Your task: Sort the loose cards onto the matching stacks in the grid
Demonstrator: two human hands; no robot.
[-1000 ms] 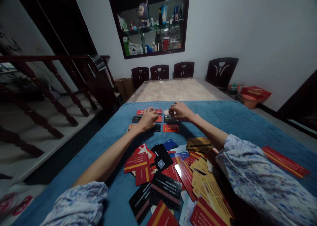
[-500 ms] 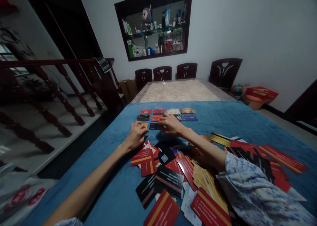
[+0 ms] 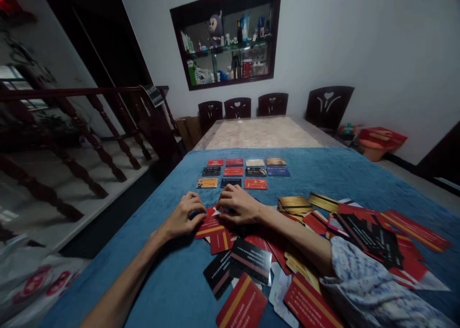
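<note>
My left hand [image 3: 185,215] rests at the left edge of a heap of cards, fingers curved and thumb apart, the tips beside a red card [image 3: 212,218] with a white figure. From the other side my right hand [image 3: 240,204] reaches over the same card, fingers bent down and spread from the thumb; no card shows lifted in it. Beyond the hands lie rows of face-up cards. The nearest row has a yellow card [image 3: 207,183], a dark blue card [image 3: 230,182] and a red card [image 3: 256,184].
Black cards [image 3: 251,258], red cards [image 3: 241,303] and gold cards [image 3: 295,205] overlap under and around my right forearm. More red cards [image 3: 415,228] spread to the right. A blue cloth [image 3: 161,256] covers this end of the table. Dark chairs [image 3: 273,105] stand beyond.
Both hands have drawn back from the rows toward me, onto the heap. The red card at the right of the nearest row is now uncovered, lying flat. My view has shifted slightly.
</note>
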